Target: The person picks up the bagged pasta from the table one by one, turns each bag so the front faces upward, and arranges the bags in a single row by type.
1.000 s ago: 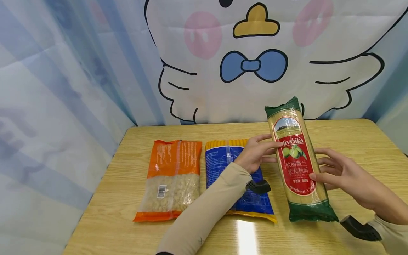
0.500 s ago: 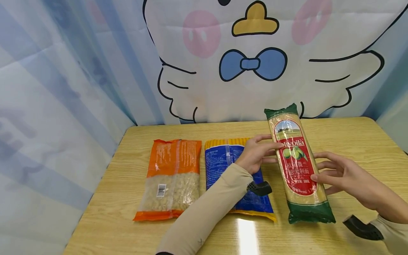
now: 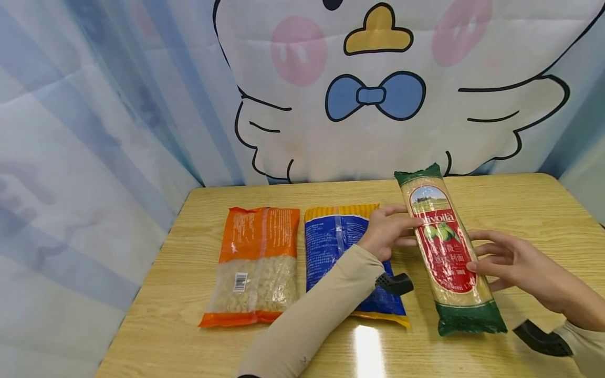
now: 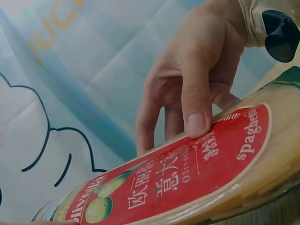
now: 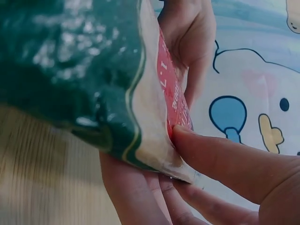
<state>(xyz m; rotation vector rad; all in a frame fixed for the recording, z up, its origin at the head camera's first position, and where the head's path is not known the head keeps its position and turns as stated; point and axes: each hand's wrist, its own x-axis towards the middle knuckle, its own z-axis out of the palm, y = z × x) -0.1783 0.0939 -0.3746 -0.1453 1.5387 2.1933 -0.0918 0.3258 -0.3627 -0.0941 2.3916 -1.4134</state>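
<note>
A long pack of spaghetti (image 3: pixel 444 247) with green ends and a red label is held between both hands, tilted, its top leaning left. My left hand (image 3: pixel 389 231) grips its left edge near the upper part of the label, thumb on the front. Lower on the right edge, my right hand (image 3: pixel 515 262) pinches the pack, thumb on the red label and fingers behind. In the right wrist view the green end (image 5: pixel 70 70) stands above the wooden surface, with the right fingers under the pack. The left wrist view shows the right thumb (image 4: pixel 196 124) pressing the label.
An orange bag of pasta (image 3: pixel 257 268) with a see-through lower part lies flat on the wooden table (image 3: pixel 156 294). Beside it is a blue and yellow bag (image 3: pixel 326 247), partly covered by my left forearm. A printed curtain (image 3: pixel 368 142) hangs behind the table.
The spaghetti pack has come down and slightly right, its top end now lower against the curtain. Both hands have moved with it, keeping their hold. The two bags stay in place.
</note>
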